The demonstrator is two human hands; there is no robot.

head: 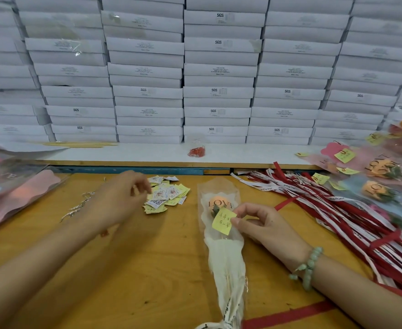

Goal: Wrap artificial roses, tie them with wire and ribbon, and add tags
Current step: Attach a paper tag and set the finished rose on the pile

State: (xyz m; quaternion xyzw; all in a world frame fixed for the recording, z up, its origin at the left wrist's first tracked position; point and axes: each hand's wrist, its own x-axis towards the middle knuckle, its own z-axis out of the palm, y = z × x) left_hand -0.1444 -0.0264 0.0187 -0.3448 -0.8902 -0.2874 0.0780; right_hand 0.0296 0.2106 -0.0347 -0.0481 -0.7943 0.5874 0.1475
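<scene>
right hand (264, 226) pinching one yellow tag (223, 220), one wrapped rose (220, 202)

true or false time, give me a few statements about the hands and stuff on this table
1. The right hand pinches a yellow tag on the wrapped rose. True.
2. The left hand grips the rose. False: it is over at the tag pile, off the rose.
3. The red ribbons lie to the right of the rose. True.
4. The bead bracelet is on the left wrist. False: it is on the right wrist.
</scene>
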